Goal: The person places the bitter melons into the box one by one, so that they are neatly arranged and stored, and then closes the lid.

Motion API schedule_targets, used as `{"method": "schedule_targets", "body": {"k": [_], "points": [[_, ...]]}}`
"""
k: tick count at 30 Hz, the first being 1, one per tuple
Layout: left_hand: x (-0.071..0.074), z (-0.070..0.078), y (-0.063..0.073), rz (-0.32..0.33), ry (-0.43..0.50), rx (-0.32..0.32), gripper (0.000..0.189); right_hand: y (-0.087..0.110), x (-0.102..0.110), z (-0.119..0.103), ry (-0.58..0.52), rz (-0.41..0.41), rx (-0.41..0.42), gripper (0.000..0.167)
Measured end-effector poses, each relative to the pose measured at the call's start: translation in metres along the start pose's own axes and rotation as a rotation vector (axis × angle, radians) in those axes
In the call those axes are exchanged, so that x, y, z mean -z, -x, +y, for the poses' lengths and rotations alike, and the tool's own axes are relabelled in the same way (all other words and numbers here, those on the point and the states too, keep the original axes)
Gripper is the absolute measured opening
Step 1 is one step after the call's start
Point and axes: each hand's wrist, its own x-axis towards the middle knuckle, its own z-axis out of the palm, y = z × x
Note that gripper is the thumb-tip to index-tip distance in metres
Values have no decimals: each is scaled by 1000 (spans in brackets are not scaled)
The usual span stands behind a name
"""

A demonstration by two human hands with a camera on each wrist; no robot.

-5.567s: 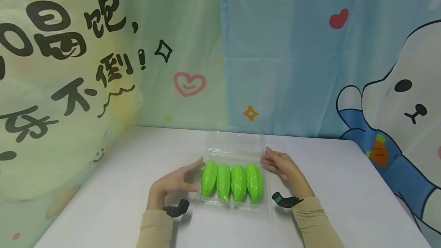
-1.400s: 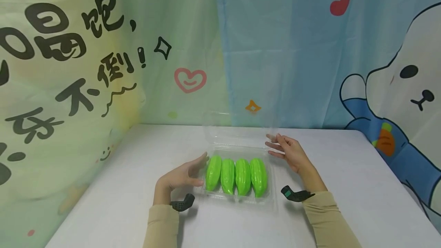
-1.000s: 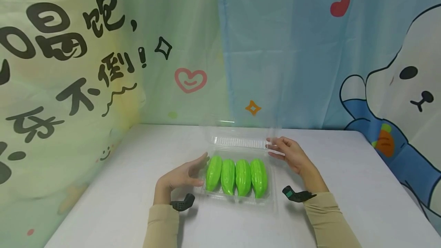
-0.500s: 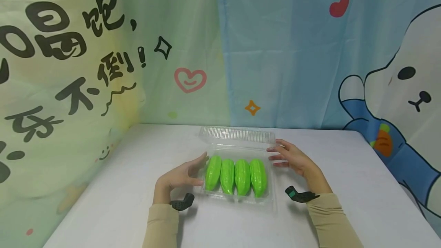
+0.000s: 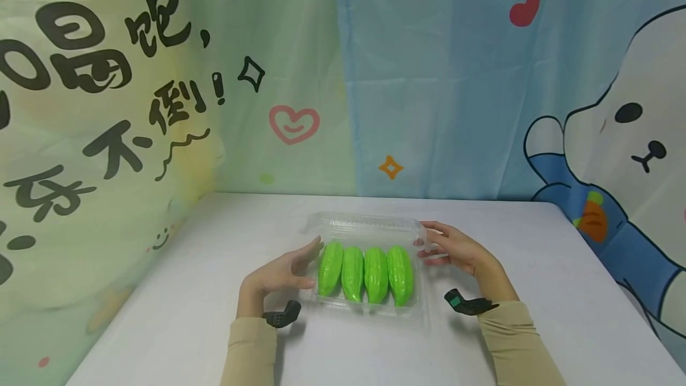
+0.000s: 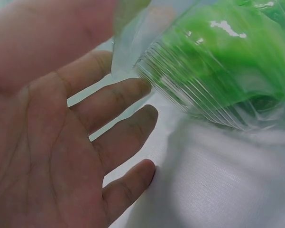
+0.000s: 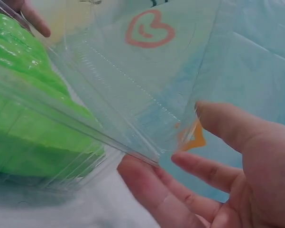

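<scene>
A clear plastic clamshell box (image 5: 343,305) holds several glossy bright-green, elongated, ridged pieces (image 5: 352,274) laid side by side. Its hinged lid (image 5: 364,220) tilts up along the far side. At the box's left side is my left hand (image 5: 278,273), thumb and fingers spread; in the left wrist view its straight fingers (image 6: 125,128) reach to the ribbed wall. My right hand (image 5: 455,249) pinches the lid's right end between thumb and fingers. The right wrist view shows the fingertips (image 7: 137,175) right at the lid's corner, close to the green pieces.
The box stands on a white tabletop (image 5: 177,314). Behind it hangs a printed curtain (image 5: 412,76) with hearts, lettering and a cartoon bear (image 5: 643,136). A black wrist-camera (image 5: 284,314) sits on my left wrist and another camera (image 5: 463,304) on my right.
The lid, raised nearly upright at the back about a second ago, has swung forward and down toward the box. My right hand has come down and nearer with it; the left hand stays put.
</scene>
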Motion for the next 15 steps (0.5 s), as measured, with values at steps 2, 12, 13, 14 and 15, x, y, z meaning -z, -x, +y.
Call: {"method": "schedule_targets", "body": {"k": [2, 12, 13, 14, 15], "points": [[0, -1, 0, 10, -2, 7, 97, 0, -1, 1, 10, 8, 7, 73], [-6, -5, 1, 140, 0, 151, 68, -3, -3, 8, 97, 41, 60, 66], [-6, -5, 1, 157, 13, 164, 63, -4, -3, 9, 99, 41, 64, 66], [-7, -5, 0, 186, 23, 185, 60, -4, -3, 9, 101, 42, 68, 66], [-7, -5, 0, 213, 29, 204, 59, -4, -2, 10, 104, 42, 70, 67]]}}
